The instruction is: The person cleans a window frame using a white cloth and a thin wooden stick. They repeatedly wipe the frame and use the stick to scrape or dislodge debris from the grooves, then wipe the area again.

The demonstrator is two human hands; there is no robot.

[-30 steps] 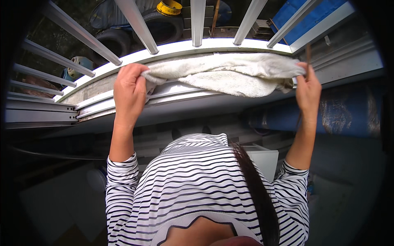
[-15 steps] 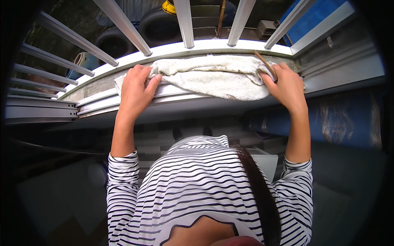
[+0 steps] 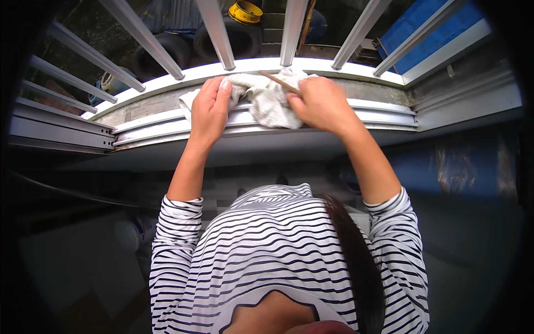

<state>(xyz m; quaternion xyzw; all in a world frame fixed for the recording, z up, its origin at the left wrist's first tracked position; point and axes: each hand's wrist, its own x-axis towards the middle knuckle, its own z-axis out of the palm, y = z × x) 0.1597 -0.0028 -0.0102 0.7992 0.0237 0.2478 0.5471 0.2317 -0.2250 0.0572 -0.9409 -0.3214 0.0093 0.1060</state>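
A white towel [image 3: 275,103] with greyish stains lies bunched over the window sill and its metal sliding track [image 3: 378,116]. My left hand [image 3: 210,108] grips the towel's left part, thumb pointing toward the bars. The right hand [image 3: 322,106] is closed on the towel's right part and on a thin brown stick [image 3: 281,82]. The stick slants out of that hand to the upper left, across the cloth. Most fingertips of both hands are hidden by the hands or the cloth.
White metal bars [image 3: 295,33] rise from a white rail [image 3: 311,64] just beyond the sill. Outside are old tyres [image 3: 167,53], a yellow wheel rim [image 3: 245,11] and a blue sheet [image 3: 417,33]. A white bucket [image 3: 130,234] stands indoors at lower left.
My right hand has moved left with the stick, bunching the stretched towel. The left hand has shifted right and slightly outward. The right part of the sill track is now uncovered.
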